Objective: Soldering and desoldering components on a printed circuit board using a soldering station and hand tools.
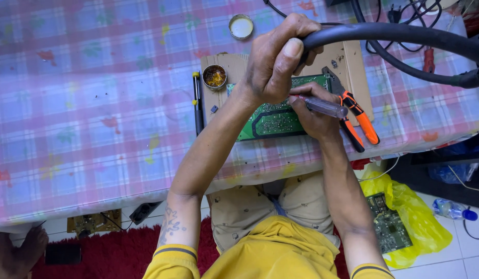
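From the head camera, a table under a pink and blue checked cloth (84, 113) is seen from above. A flat piece of brown cardboard (353, 62) is laid near its front edge, and on it a green circuit board (273, 121) is set, its long side running along the table edge.

Two small round tins are picked out. An open one with amber paste (214, 77) sits on the cardboard's left corner, and its pale lid (241, 26) lies apart, further back on the cloth. No label can be read on either. A black pen-like tool (197, 103) is laid just left of the cardboard, and orange-handled cutters (355, 116) rest at the board's right end.

Down on the floor at the right, a yellow plastic bag (415, 217) is spotted with a second green board (386, 222) lying on it, and a clear bottle with a blue cap (454, 211) beside it.

Now the hands. A thick black hose (399, 35) is gripped by the left hand (275, 59), fingers curled round it and thumb pressed along its near side, above the board. A clear-handled tool (322, 106) is pinched by the right hand (312, 116), fingers closed tight on it. Its handle points right, and its tip is hidden behind the left hand. The board lies directly beneath both hands.
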